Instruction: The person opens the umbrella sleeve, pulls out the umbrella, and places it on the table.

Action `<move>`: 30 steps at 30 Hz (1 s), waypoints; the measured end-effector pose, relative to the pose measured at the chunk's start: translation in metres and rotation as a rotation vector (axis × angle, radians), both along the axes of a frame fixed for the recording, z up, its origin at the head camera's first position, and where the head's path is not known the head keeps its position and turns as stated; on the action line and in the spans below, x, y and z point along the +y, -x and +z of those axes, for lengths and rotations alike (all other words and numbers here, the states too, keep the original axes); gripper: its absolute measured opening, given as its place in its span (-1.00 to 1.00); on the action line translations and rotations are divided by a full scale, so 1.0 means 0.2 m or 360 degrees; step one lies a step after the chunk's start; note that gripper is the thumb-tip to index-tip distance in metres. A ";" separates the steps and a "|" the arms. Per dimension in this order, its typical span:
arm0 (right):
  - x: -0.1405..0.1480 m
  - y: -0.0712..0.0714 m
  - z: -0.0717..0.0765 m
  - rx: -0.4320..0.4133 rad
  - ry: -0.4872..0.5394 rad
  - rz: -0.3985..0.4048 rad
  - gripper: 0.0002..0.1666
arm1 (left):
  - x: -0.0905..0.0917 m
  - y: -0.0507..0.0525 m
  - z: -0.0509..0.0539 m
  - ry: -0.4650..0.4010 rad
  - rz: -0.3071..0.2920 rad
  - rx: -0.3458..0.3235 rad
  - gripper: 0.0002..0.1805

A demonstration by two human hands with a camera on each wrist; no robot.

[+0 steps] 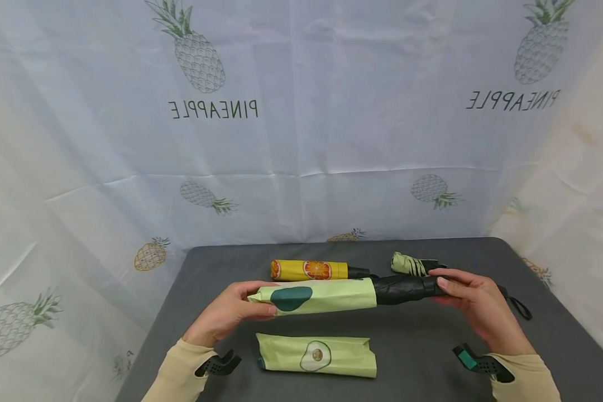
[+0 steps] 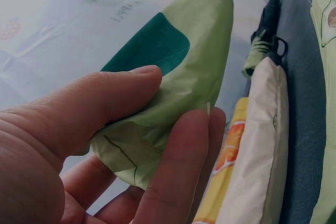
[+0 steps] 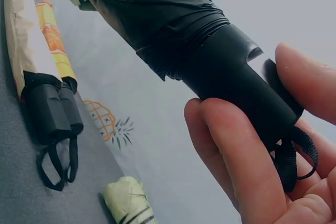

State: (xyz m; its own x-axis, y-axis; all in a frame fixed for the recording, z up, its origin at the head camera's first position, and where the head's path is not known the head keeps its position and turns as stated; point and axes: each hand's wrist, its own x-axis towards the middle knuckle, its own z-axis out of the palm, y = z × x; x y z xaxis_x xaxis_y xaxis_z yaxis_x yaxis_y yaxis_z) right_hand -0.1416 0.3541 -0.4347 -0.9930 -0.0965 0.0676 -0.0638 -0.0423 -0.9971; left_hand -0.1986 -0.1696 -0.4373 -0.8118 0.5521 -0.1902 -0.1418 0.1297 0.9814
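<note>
A folded umbrella (image 1: 407, 288) with a black handle is held level above the table, its black canopy partly inside a light green sleeve (image 1: 331, 296) with a dark green patch. My left hand (image 1: 226, 310) pinches the sleeve's far left end between thumb and fingers. At the other end, my right hand (image 1: 474, 301) grips the black handle (image 3: 239, 85), thumb on one side and fingers on the other. A black wrist loop (image 3: 307, 153) hangs from the handle. Below them lies a light green avocado-print sleeve (image 1: 286, 354); whether anything is inside it I cannot tell.
Behind the held umbrella lie a yellow umbrella (image 1: 291, 270) with orange slices and, at back right, a light green one (image 1: 407, 263) with black stripes. A cream umbrella (image 2: 262, 145) beside the yellow one shows in the wrist views. The grey table (image 1: 221, 257) meets a pineapple-print curtain (image 1: 301, 139).
</note>
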 end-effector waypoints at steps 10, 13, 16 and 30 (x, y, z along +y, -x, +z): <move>0.06 0.00 0.00 -0.0011 -0.0005 -0.0040 -0.62 | 0.00 0.00 0.00 0.0008 -0.0010 -0.0008 -0.30; 0.06 0.00 0.00 -0.0018 -0.0006 -0.0046 -0.62 | 0.00 0.00 0.00 0.0016 -0.0016 -0.0014 -0.30; 0.07 0.00 0.00 -0.0027 0.0005 -0.0047 -0.62 | -0.01 0.00 -0.01 0.0021 -0.0023 -0.0025 -0.30; 0.18 -0.02 0.00 -0.0022 0.0222 -0.0056 -0.57 | -0.02 0.01 0.00 0.0037 -0.0017 -0.0030 -0.32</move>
